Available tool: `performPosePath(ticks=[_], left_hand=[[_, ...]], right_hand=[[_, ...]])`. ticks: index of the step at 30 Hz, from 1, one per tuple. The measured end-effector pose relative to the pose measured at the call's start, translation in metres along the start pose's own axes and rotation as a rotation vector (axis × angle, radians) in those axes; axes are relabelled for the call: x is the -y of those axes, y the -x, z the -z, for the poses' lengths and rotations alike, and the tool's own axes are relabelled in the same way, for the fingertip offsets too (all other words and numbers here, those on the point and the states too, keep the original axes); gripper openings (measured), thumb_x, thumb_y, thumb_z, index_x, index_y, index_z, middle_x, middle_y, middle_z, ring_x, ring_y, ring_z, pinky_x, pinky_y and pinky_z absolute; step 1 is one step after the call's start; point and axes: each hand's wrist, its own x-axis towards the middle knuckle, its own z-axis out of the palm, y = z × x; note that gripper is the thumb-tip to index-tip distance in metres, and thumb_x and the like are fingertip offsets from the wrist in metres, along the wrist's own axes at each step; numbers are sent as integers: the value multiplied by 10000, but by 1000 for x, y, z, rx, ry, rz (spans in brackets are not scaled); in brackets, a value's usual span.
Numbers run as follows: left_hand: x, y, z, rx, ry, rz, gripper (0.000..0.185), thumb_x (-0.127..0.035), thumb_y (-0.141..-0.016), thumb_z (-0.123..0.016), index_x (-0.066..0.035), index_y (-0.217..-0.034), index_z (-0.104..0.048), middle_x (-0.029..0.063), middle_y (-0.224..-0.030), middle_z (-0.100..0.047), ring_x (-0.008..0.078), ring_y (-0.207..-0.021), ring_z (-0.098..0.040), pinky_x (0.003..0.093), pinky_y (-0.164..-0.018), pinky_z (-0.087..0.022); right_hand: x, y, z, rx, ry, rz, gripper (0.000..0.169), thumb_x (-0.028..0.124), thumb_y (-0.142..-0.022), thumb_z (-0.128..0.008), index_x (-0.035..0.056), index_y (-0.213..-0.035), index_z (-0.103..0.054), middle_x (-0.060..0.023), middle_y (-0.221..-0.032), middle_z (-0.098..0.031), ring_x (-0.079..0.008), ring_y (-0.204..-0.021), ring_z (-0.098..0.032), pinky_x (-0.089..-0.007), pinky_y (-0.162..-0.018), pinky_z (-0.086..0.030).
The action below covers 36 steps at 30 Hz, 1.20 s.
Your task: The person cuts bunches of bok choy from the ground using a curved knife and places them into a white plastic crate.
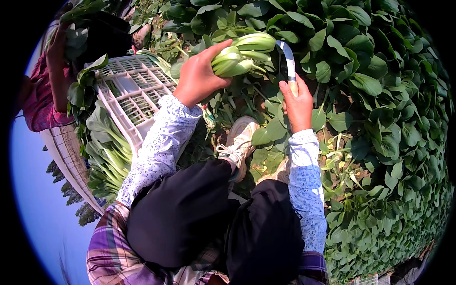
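Note:
My left hand [201, 73] holds several green leafy vegetable heads [235, 58], like bok choy, with their pale stem ends toward the right. Close to those stem ends is the curved blade of a sickle [286, 53], whose short wooden handle my right hand [298, 103] grips. The blade points up and curls left; whether it touches the nearest stems, I cannot tell. Patterned white-and-blue sleeves cover both my forearms. Rooted leafy plants [363, 78] grow thickly beyond and to the right of the sickle.
A white plastic crate [131, 83] stands at my left, with cut greens [110, 156] beside it. Another person in a red patterned top [42, 103] is beyond the crate. My shoes [242, 139] rest among low plants and fallen leaves. More crop rows stretch along the right.

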Motion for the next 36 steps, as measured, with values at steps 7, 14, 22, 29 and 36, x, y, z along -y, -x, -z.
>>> performPosePath(ticks=[7,14,22,29,36], left_hand=[[-65,39,-6,244,431,-53,773,-30,-563,-733,-62,-1302,-509,104,-1062,-640,137,-940,-591,288,-878,-465],[-94,72,-24,439,613,-78,725,-56,-587,-743,-24,-1275,-514,72,-1057,-639,109,-944,-575,276,-878,-459],[-109,71,-29,622,786,10,713,-33,-606,-760,8,-1269,-501,59,-1099,-628,112,-976,-567,261,-914,-431],[-106,65,-31,728,980,137,765,-100,-564,-790,43,-1248,-479,110,-1285,-524,166,-1109,-529,298,-978,-398],[-125,73,-47,881,1112,241,807,-117,-594,-789,12,-1309,-436,74,-1179,-559,144,-1068,-529,286,-947,-407]], right_hand=[[41,85,19,-104,168,572,405,194,-656,-854,75,-957,-611,-2,-847,-571,-32,-687,-513,-205,-583,-439],[42,145,44,-46,-204,172,240,153,-766,-773,22,-870,-601,-10,-697,-607,-49,-515,-502,-188,-468,-397],[30,163,104,-323,-944,387,119,97,-868,-635,47,-849,-529,-29,-703,-533,-66,-446,-432,-204,-405,-335],[14,169,136,-595,232,160,456,75,-749,-738,12,-1166,-563,-26,-939,-608,-135,-820,-583,-263,-755,-475],[30,166,94,-86,-507,382,873,35,-608,-852,3,-1336,-373,-113,-1229,-527,-216,-1057,-567,-321,-913,-479]])
